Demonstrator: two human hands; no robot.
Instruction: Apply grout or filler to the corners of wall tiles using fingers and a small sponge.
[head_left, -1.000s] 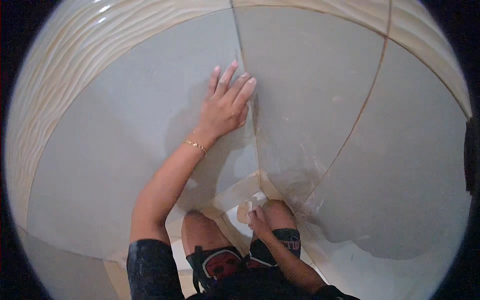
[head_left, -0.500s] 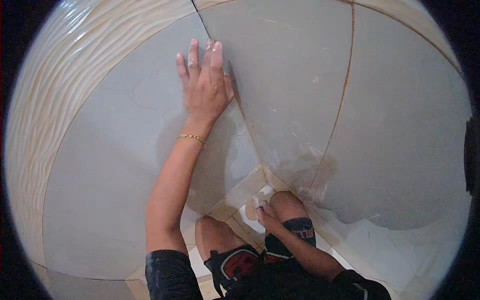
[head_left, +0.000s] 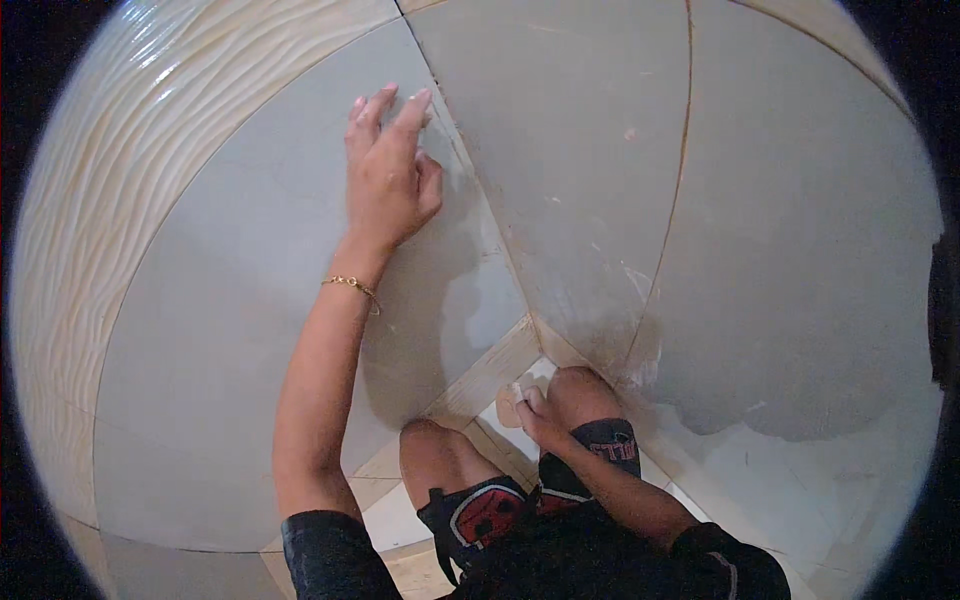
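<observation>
My left hand point(head_left: 393, 175), a gold chain bracelet on its wrist, is raised in front of the grey wall panel point(head_left: 230, 290) on the left. Its fingers are apart and slightly bent, with pale smears near the fingertips. Just right of the fingers, a whitish corner joint point(head_left: 470, 165) runs down between the two grey walls; whether a fingertip touches it I cannot tell. Low by my knee, my right hand point(head_left: 540, 418) is closed on a small round tan object point(head_left: 509, 407). Something white shows at its edge, and the grip hides part of it.
The right grey wall point(head_left: 580, 120) has a brown-stained seam point(head_left: 684, 150) and whitish smudges. Wavy cream tiles point(head_left: 110, 190) lie at the upper left. A beige skirting strip point(head_left: 485, 362) meets the corner beside my bent knees point(head_left: 435, 450), above white floor tiles.
My left hand has come off the corner joint and shifted slightly left, its fingers more bent. My right hand keeps its hold on the round tan object, almost in place.
</observation>
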